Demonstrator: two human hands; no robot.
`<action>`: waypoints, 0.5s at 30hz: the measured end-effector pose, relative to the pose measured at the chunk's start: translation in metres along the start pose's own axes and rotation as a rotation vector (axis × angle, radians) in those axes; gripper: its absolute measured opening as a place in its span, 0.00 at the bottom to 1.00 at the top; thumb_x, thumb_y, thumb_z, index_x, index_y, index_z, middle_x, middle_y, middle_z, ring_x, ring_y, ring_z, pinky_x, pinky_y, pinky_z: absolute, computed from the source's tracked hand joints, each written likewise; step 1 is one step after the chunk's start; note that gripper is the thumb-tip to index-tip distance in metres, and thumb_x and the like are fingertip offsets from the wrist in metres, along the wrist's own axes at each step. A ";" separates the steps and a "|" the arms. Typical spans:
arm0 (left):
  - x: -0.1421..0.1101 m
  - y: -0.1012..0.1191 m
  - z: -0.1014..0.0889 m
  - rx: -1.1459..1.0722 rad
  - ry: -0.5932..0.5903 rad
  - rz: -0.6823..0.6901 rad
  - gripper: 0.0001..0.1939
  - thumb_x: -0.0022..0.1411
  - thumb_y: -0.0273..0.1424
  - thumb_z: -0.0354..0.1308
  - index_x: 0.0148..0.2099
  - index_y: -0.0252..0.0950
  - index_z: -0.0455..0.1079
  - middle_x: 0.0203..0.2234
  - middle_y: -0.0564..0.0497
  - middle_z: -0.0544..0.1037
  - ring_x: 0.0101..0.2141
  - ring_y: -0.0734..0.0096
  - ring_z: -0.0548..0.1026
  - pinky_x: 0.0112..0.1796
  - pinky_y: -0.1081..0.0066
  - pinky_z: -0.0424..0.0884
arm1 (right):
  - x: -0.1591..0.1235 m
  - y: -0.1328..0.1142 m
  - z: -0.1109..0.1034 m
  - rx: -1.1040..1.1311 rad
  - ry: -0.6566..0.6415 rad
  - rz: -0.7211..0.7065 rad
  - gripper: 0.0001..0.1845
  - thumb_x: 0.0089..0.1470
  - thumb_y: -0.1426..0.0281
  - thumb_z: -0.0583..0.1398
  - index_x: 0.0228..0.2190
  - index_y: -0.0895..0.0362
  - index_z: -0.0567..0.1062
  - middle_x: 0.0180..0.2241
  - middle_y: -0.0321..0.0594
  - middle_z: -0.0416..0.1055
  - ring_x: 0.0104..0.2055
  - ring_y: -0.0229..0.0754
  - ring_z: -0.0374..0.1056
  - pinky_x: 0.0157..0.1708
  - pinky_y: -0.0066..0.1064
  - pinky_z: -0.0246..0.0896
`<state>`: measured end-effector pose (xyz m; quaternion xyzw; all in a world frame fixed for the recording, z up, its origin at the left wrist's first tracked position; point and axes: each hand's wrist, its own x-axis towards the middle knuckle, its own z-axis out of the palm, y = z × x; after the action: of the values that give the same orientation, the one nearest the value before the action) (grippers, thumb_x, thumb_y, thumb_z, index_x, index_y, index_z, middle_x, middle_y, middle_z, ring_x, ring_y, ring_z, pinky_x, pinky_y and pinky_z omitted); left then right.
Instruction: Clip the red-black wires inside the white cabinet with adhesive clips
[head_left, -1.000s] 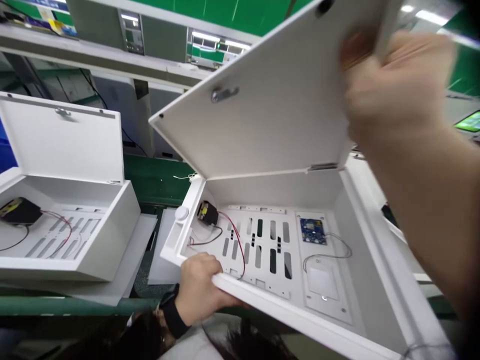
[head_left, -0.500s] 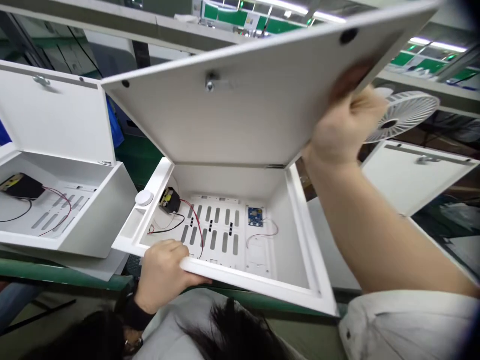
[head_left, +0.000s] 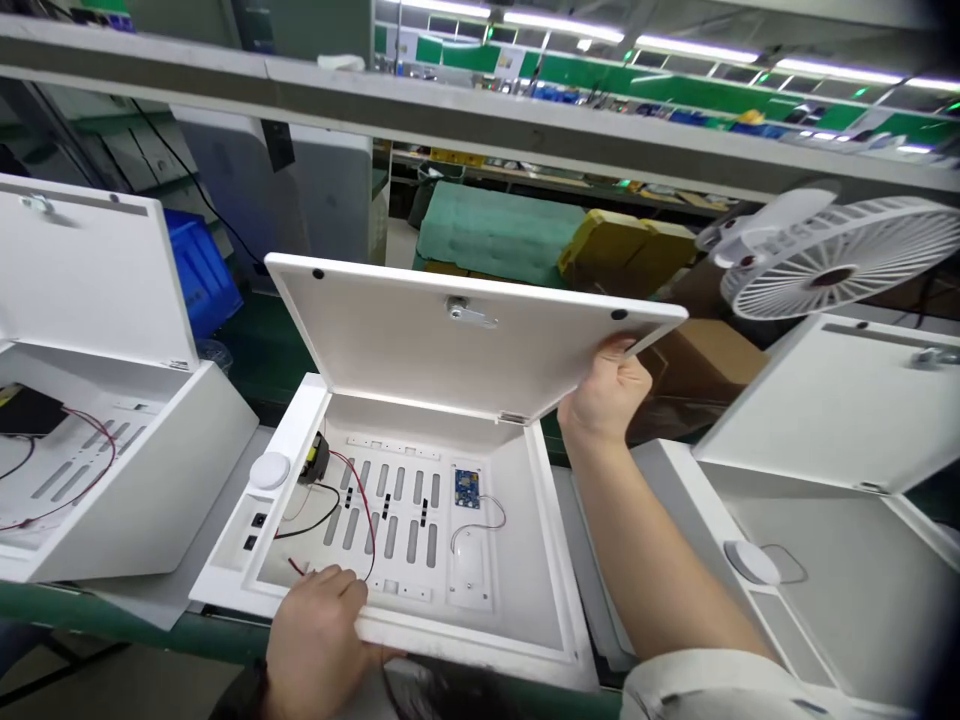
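A white hinged box (head_left: pixel 551 600) lies in front of me with its lid (head_left: pixel 420 335) tilted half open. Inside sit a slotted metal plate (head_left: pixel 390 515), a small blue circuit board (head_left: pixel 466 488), a black and yellow part (head_left: pixel 313 458) and red and black wires (head_left: pixel 352 490). My left hand (head_left: pixel 319 640) grips the box's near rim, fingers curled over the edge. My right hand (head_left: pixel 606 395) holds the lid's right front corner. A round white button (head_left: pixel 269 470) sits on the box's left ledge.
A second open white box (head_left: pixel 112 480) stands to the left, and a third (head_left: pixel 825 520) to the right. A white fan (head_left: pixel 832 255) hangs at the upper right. A grey shelf rail (head_left: pixel 480 120) runs across the back above green and yellow bundles.
The box has come down and away from me onto the bench. The lid has lowered with my right hand. My left hand stays on the near rim.
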<state>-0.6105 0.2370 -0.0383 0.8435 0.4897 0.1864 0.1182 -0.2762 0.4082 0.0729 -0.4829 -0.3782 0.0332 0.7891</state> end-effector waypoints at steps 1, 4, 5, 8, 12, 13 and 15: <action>-0.001 0.002 0.004 -0.006 -0.020 -0.013 0.24 0.45 0.52 0.69 0.25 0.37 0.68 0.23 0.51 0.73 0.29 0.61 0.72 0.32 0.63 0.60 | 0.003 0.006 -0.004 -0.007 0.011 0.022 0.26 0.56 0.47 0.55 0.21 0.54 0.66 0.23 0.38 0.66 0.29 0.41 0.68 0.30 0.35 0.67; -0.001 0.005 0.009 -0.010 -0.111 -0.037 0.20 0.47 0.47 0.70 0.26 0.38 0.69 0.25 0.52 0.74 0.31 0.61 0.73 0.33 0.63 0.61 | 0.011 0.019 -0.014 -0.054 0.030 0.073 0.27 0.55 0.44 0.55 0.22 0.55 0.68 0.25 0.39 0.68 0.30 0.42 0.69 0.30 0.34 0.68; 0.000 0.006 0.009 -0.011 -0.154 -0.053 0.18 0.48 0.45 0.70 0.27 0.38 0.70 0.26 0.52 0.75 0.32 0.61 0.73 0.33 0.64 0.62 | 0.014 0.023 -0.015 -0.067 0.028 0.094 0.28 0.54 0.43 0.55 0.23 0.56 0.68 0.25 0.39 0.68 0.30 0.42 0.69 0.30 0.34 0.67; 0.004 0.009 0.003 -0.021 -0.285 -0.112 0.14 0.50 0.42 0.69 0.29 0.38 0.71 0.29 0.52 0.75 0.35 0.59 0.73 0.36 0.63 0.62 | 0.024 0.033 -0.012 -0.117 0.000 0.150 0.31 0.53 0.41 0.54 0.25 0.58 0.70 0.24 0.38 0.68 0.29 0.41 0.68 0.28 0.32 0.65; 0.006 0.016 -0.003 0.000 -0.346 -0.084 0.10 0.57 0.39 0.63 0.33 0.38 0.72 0.32 0.51 0.75 0.38 0.58 0.72 0.38 0.62 0.62 | 0.038 0.054 -0.006 -0.239 -0.042 0.153 0.32 0.50 0.40 0.56 0.23 0.58 0.68 0.22 0.35 0.65 0.26 0.38 0.64 0.25 0.29 0.61; 0.006 0.017 -0.003 0.014 -0.345 -0.069 0.10 0.58 0.40 0.63 0.34 0.38 0.72 0.32 0.50 0.75 0.38 0.58 0.72 0.38 0.62 0.62 | 0.042 0.058 -0.005 -0.276 -0.046 0.147 0.31 0.49 0.41 0.56 0.23 0.58 0.68 0.21 0.35 0.64 0.26 0.38 0.62 0.25 0.28 0.60; 0.006 0.020 -0.002 0.036 -0.337 -0.046 0.13 0.59 0.42 0.62 0.35 0.38 0.72 0.32 0.49 0.75 0.37 0.57 0.72 0.37 0.62 0.62 | 0.047 0.065 -0.004 -0.352 -0.045 0.126 0.30 0.50 0.42 0.56 0.24 0.59 0.68 0.22 0.35 0.64 0.27 0.38 0.62 0.27 0.29 0.60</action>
<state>-0.5932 0.2322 -0.0279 0.8533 0.4854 0.0309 0.1879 -0.2200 0.4593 0.0473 -0.6353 -0.3646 0.0267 0.6803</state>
